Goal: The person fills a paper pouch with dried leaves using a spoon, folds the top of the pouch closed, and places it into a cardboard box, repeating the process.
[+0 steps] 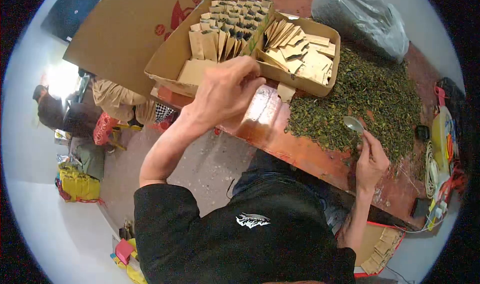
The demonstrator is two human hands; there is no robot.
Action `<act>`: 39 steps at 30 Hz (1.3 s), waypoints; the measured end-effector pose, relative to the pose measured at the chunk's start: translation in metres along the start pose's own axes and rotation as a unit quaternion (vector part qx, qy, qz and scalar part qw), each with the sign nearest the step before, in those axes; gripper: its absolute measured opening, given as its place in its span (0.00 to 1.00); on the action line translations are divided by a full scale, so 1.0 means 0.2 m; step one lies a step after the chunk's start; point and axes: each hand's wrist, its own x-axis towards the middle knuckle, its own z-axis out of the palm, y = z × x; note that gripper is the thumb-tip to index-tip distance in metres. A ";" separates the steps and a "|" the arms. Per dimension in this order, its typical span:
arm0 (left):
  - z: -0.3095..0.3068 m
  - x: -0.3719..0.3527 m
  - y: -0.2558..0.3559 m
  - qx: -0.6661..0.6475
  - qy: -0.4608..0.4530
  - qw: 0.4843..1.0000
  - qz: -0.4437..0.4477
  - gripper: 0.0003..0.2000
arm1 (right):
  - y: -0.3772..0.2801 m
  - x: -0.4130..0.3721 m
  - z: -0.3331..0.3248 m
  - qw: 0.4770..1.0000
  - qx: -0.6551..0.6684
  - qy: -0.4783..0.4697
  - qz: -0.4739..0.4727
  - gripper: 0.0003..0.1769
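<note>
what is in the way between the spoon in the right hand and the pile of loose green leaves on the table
Nothing visible. The right hand holds the spoon by its handle, and the spoon's bowl already sits at the near edge of the pile of leaves, with no box or packet between them.

Single head-worn view, wide-angle, bounded by a dark circular border. The camera looks forward and steeply down past the wearer's shirt (250, 234) at lower centre onto a table (305, 156) that runs from upper centre to lower right. Close to the lens are the left hand (225, 91) at centre and the right hand (371, 164), with spoon (353, 124), at centre right. The floor (210, 169) fills the left.
</note>
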 end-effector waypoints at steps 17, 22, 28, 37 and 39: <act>0.71 0.97 -0.63 0.177 -0.058 0.982 -0.020 0.15 | 0.02 -0.01 -0.04 0.999 0.014 0.028 0.012 0.11; 0.79 0.94 -0.49 0.123 -0.113 0.986 0.022 0.18 | 0.09 -0.01 -0.01 0.999 0.020 0.007 0.035 0.13; 1.05 0.98 -0.51 0.167 -0.156 0.972 0.044 0.22 | 0.09 0.01 0.00 1.000 0.018 0.007 0.021 0.12; 1.13 1.04 -0.49 0.202 -0.306 0.930 -0.042 0.24 | 0.11 0.00 -0.01 1.000 0.000 0.000 0.008 0.10; 1.12 1.04 -0.49 0.172 -0.311 0.934 -0.037 0.26 | 0.11 0.00 -0.01 1.000 -0.007 -0.004 0.009 0.10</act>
